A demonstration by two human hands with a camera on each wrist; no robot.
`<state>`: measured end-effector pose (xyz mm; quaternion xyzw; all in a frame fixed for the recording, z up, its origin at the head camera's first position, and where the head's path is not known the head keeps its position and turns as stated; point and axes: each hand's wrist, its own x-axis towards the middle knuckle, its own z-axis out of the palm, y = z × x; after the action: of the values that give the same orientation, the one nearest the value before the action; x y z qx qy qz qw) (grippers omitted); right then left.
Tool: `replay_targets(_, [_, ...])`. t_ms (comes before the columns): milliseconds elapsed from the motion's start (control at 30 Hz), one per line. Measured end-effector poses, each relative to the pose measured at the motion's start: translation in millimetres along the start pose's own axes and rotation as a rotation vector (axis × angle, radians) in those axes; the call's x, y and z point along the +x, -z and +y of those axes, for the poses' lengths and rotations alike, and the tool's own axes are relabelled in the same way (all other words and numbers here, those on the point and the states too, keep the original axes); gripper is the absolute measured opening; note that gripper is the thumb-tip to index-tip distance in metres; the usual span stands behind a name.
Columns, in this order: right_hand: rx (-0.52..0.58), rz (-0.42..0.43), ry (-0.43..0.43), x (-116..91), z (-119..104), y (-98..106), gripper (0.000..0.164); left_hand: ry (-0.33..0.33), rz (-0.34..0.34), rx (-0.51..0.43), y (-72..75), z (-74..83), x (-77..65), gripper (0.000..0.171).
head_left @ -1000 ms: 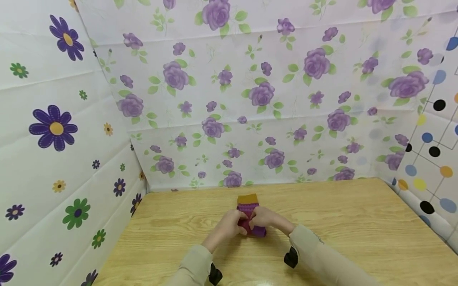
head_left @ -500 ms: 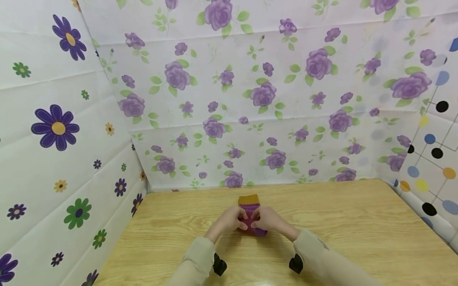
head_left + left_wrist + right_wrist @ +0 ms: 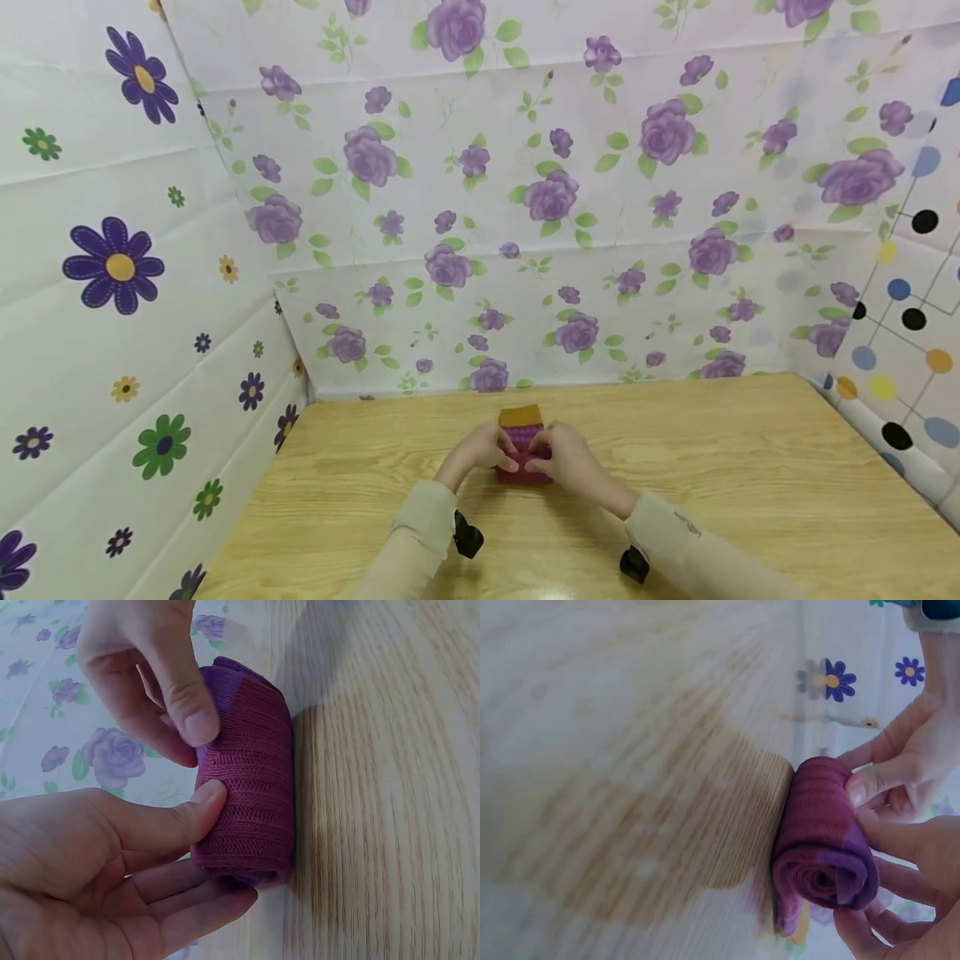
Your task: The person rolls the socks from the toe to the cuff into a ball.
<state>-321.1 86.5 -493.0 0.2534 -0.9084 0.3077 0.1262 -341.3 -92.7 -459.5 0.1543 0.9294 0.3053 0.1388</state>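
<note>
Just short of the bench's far edge, slightly left of its middle, you have the knitted piece (image 3: 522,476) between your hands, its near part wound into a maroon and purple roll lying crosswise. Its orange end (image 3: 520,414) lies flat beyond the roll, toward that far edge, with ribbed purple knit between. At the roll's right end, your right wrist view shows spiralling coils (image 3: 825,881). Your left hand (image 3: 482,447) holds the roll's left part, thumb on the maroon knit. Your right hand (image 3: 567,457) pinches the right part, and the two thumbs are near each other. Beige sleeves (image 3: 423,533) cover your forearms, with a black device (image 3: 468,536) at each wrist. Around you, the wood-grained bench (image 3: 712,500) has a rose-patterned sheet (image 3: 551,200) behind its far edge, a daisy-patterned sheet (image 3: 112,267) along the left edge and a dotted sheet (image 3: 911,333) along the right.
</note>
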Motion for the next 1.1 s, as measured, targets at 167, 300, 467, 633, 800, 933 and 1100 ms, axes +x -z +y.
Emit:
replay_targets(167, [-0.094, -0.015, 0.045, -5.1, -4.1, 1.5, 0.035, 0.036, 0.0, -0.036, 1.1, -0.8, 1.3, 0.02])
replay_targets(300, [-0.105, -0.044, 0.025, -5.8, -5.7, -0.7, 0.038, 0.042, 0.0, -0.047, 1.4, -1.7, 1.9, 0.021])
replay_targets(467, [-0.103, -0.087, 0.026, -4.9, -6.1, -4.5, 0.036, 0.055, -0.002, -0.106, -0.5, -5.4, -0.7, 0.024])
replay_targets(633, [-0.138, -0.111, 0.074, -2.9, -5.3, -5.0, 0.024, 0.054, -0.006, -0.215, -7.0, -11.7, -3.4, 0.024])
replay_targets(800, [-0.173, -0.136, 0.149, 0.9, -2.8, -4.3, 0.017, 0.028, -0.019, -0.269, -10.0, -18.2, -4.1, 0.024])
replay_targets(933, [-0.132, -0.178, 0.157, 5.8, 1.1, -2.0, 0.015, 0.021, -0.025, -0.3, -11.0, -21.3, -4.0, 0.025])
replay_targets(1100, [-0.1, -0.258, 0.115, 14.1, 7.2, 0.6, 0.016, 0.001, -0.007, -0.296, -11.8, -25.1, -3.2, 0.027])
